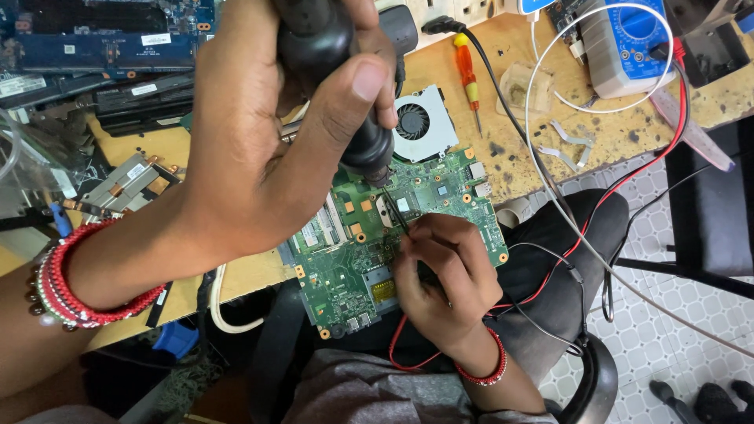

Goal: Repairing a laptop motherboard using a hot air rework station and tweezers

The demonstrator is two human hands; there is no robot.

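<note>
Green circuit board (369, 259) | left hand (259, 149) holds black tool (338, 71) | right hand (444, 275) on board

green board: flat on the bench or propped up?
Propped and tilted. The green circuit board hangs past the wooden bench edge toward the lap; the right hand steadies its lower edge while the left hand holds a black tool above.

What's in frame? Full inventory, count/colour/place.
circuit board: 1, green, at the bench's front edge, centre
black tool: 1, black, tip over the board
thin probe: 1, dark, on the board
fan: 1, white and black, behind the board
screwdriver: 1, orange-red, on the bench
meter: 1, blue and grey, top right
bench: 1, wooden, stained
left hand: grips the black tool
right hand: holds the thin probe
</note>
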